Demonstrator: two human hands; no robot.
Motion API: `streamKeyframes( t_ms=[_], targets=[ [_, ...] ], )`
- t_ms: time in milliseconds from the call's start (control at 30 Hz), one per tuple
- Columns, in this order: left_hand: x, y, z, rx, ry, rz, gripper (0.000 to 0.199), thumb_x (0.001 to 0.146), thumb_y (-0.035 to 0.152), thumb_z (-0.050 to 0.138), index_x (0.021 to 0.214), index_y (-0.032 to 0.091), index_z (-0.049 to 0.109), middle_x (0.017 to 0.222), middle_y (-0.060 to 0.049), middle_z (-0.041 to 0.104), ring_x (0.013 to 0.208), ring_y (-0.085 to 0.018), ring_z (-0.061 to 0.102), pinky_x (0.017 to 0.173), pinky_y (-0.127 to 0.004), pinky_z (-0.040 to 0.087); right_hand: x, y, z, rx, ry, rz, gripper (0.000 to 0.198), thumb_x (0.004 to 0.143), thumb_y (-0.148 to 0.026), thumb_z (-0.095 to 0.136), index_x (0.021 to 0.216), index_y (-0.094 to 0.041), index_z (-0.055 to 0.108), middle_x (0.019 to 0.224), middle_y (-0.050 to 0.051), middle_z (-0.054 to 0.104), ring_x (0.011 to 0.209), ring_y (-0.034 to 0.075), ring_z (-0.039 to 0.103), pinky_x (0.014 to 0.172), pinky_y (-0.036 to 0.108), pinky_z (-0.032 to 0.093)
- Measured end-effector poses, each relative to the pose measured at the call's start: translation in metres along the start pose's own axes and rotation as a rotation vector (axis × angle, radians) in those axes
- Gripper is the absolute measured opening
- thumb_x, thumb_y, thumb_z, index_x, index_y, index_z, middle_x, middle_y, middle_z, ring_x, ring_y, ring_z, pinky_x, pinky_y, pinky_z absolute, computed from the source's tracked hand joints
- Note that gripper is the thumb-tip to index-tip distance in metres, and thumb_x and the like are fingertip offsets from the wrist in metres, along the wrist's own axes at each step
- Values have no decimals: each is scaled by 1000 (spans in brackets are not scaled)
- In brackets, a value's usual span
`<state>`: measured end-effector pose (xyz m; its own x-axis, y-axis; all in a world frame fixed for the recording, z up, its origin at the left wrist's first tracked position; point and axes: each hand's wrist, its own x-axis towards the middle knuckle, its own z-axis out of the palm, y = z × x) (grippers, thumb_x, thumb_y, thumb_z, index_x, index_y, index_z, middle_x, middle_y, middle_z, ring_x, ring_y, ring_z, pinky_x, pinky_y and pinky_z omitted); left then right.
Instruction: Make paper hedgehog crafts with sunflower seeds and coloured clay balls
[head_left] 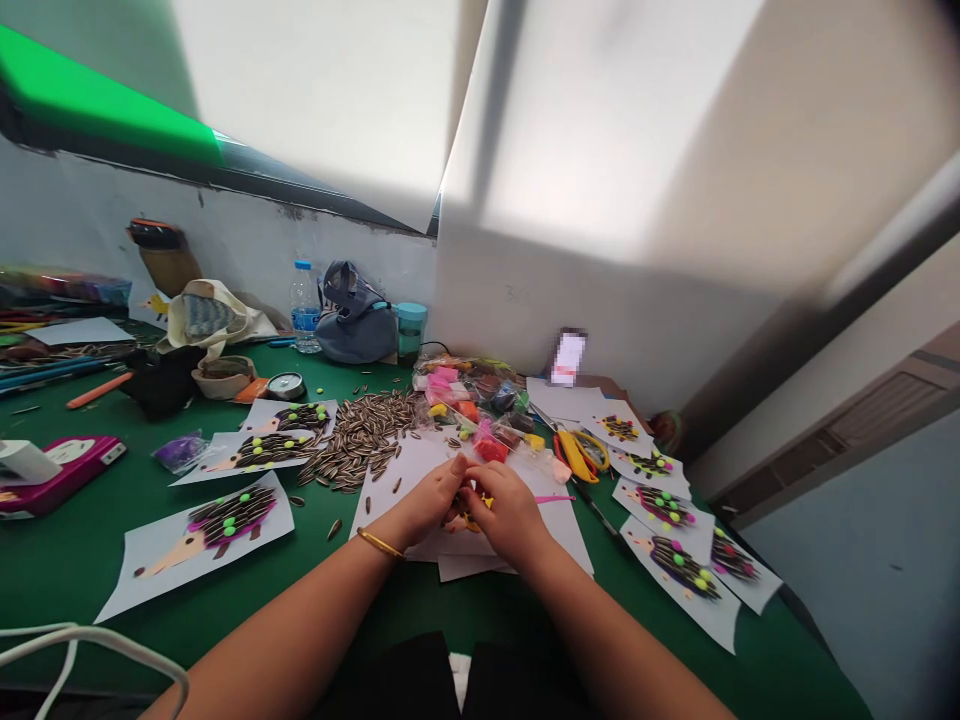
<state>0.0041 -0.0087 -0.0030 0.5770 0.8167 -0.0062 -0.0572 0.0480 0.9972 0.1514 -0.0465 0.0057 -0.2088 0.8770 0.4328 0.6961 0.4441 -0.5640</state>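
Over white paper (405, 465), my left hand (433, 500) and my right hand (508, 508) meet with their fingertips pressed together. Both are closed, and whatever sits between the fingertips is too small or hidden to name. Just under them a partly covered yellow and dark figure (478, 515) shows on the paper. Sunflower seeds (360, 440) lie in a heap beyond my left hand, with a few strays on the paper. A thin pink tool (553, 498) rests by my right hand. Bags of coloured clay (487, 400) are piled behind both hands.
Hedgehog pictures made with seeds and clay balls lie on both sides, one large (217, 530) at left, others (675, 570) at right. Yellow scissors (581, 455) and a black pen (600, 515) are on the right. A water bottle (304, 310), blue bag (356, 325) and phone (568, 358) stand behind.
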Motion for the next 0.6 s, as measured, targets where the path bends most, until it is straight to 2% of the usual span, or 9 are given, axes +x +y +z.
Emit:
streamKeyframes(
  t_ms=[133,233,333,433,600],
  targets=[
    [0,-1,2,22,-23,29,59,87,72,34,99,17,51,54,8,42,40,-8,37,39,-21,30,5,-2,2,71,-13,30,11,85,-14,57,80,-21,65,86,3,63,84,18,56,75,29,44],
    [2,-1,-1,32,-5,20,49,88,66,41,91,18,52,56,8,39,43,-8,34,40,-20,29,4,2,0,151,48,54,11,86,-16,54,83,-21,64,82,1,60,78,16,55,72,28,43],
    [6,-1,-4,104,76,25,37,85,54,53,78,18,51,57,8,40,47,-7,31,43,-19,27,1,10,-4,201,137,106,8,86,-20,54,83,-20,62,81,0,58,75,15,54,71,27,43],
    [9,-1,-6,201,121,74,30,81,45,59,73,17,54,61,6,45,54,-8,37,50,-20,32,-3,17,-4,246,135,169,7,85,-24,55,83,-20,61,80,0,59,73,15,54,68,27,43],
    [9,-1,-8,305,93,124,30,81,45,58,75,16,61,71,1,57,69,-13,50,65,-24,40,-10,24,3,375,82,251,10,86,-29,53,87,-20,57,79,0,61,70,14,58,65,26,45]
  ],
)
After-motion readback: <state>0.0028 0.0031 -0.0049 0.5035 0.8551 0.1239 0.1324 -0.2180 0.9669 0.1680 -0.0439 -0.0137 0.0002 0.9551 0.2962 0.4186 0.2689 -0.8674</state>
